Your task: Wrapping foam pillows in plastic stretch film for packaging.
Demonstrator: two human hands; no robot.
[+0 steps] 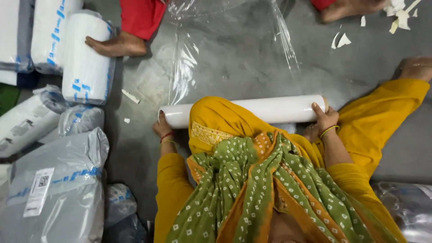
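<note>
Left hand (163, 128) and right hand (325, 119) each curl around an end of the white film roll (270, 109) lying between them; clear film (225, 49) spreads over the floor (369, 67).

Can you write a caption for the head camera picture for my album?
Two hands, left hand and right hand, grip the ends of a white roll of clear film on a grey floor.

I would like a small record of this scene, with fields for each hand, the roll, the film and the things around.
left hand: holds the left end of the roll
right hand: holds the right end
roll: white, lying across the floor
film: clear, pulled out away from the person
surroundings: grey and white parcels at left; paper scraps; another person's foot
</note>
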